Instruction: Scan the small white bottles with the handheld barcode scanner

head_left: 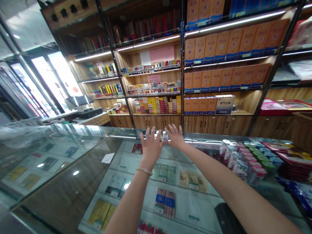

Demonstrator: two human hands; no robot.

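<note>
Both arms reach forward over a glass-topped display counter [195, 159]. My left hand [151, 146], with a pale bracelet at the wrist, has its fingers spread above the glass. My right hand [175, 137] is just to its right, fingers also apart. A small white container [165, 136] stands between the two hands near the counter's far edge; the thumbs are beside it, and whether they touch it I cannot tell. Something pale just left of it is partly hidden by my left fingers.
Clear-lidded jars [240, 167] and several rows of colored cans [268, 159] stand at the right. A white paper [108, 158] lies on the left glass. Stocked shelves [156, 94] rise behind; a cash register [81, 104] stands back left.
</note>
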